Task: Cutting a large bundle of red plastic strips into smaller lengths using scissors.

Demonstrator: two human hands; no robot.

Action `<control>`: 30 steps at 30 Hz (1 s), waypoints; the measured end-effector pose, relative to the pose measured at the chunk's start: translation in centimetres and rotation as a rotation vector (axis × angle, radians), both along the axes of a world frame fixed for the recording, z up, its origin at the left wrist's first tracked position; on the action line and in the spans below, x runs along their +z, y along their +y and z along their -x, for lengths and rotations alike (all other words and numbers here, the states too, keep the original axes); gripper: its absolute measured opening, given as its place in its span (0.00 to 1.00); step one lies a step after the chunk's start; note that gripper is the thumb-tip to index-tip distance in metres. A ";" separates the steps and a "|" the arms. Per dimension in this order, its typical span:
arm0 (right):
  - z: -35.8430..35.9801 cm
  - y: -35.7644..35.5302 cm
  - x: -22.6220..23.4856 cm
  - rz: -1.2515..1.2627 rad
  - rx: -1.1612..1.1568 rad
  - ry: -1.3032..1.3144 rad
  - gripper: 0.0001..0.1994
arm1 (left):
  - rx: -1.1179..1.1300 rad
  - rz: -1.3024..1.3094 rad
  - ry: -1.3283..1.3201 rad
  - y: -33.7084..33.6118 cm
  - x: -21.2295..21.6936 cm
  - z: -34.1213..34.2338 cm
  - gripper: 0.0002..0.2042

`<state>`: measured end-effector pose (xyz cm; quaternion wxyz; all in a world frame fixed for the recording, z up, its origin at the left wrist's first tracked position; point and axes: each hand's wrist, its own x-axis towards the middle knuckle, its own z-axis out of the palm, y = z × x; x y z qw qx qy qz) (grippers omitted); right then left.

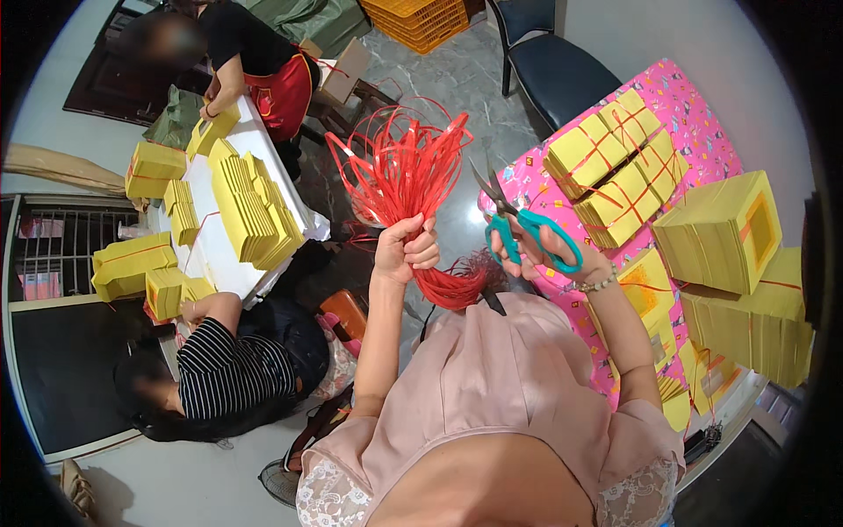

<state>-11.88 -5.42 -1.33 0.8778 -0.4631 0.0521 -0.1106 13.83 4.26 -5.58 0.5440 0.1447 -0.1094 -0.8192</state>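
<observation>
My left hand [407,249] is closed round a thick bundle of red plastic straps [404,171]. Its looped end fans out above my fist, and the tail curves down below it toward my lap. In my right hand [549,250] is a pair of scissors [527,230] with teal handles and dark metal blades. My fingers go through the handle loops. The blades point up and left, slightly apart, and stay clear of the straps. Beside my right hand, a table with a pink patterned cover [536,167] bears yellow paper stacks [619,167] tied with red strap.
Taller yellow paper blocks [711,233] stand at the right. On the left, two people work at a white table [206,255] with folded yellow paper stacks [250,206]. A dark chair [562,75] stands beyond the pink table, and orange crates [417,22] are at the back.
</observation>
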 end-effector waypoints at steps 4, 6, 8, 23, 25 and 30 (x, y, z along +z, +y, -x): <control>-0.7 -0.3 1.0 -0.040 -0.059 0.058 0.30 | -0.013 0.011 -0.011 0.0 0.1 0.1 0.13; -0.9 -0.7 0.8 -0.090 -0.061 0.064 0.30 | -0.019 -0.003 -0.014 0.0 0.1 0.0 0.13; -0.9 -1.2 0.1 -0.115 -0.052 0.047 0.30 | -0.023 -0.017 -0.016 0.0 0.0 -0.1 0.13; -0.5 -1.9 0.6 -0.145 -0.104 0.162 0.30 | -0.079 -0.039 -0.018 -0.1 -0.4 0.0 0.13; -0.5 -1.8 0.7 -0.108 -0.106 0.175 0.30 | -0.103 -0.042 -0.010 -0.2 -0.7 -0.2 0.12; -0.6 -1.7 0.6 0.037 -0.153 0.341 0.29 | -0.086 -0.044 0.030 -0.4 -0.6 0.1 0.12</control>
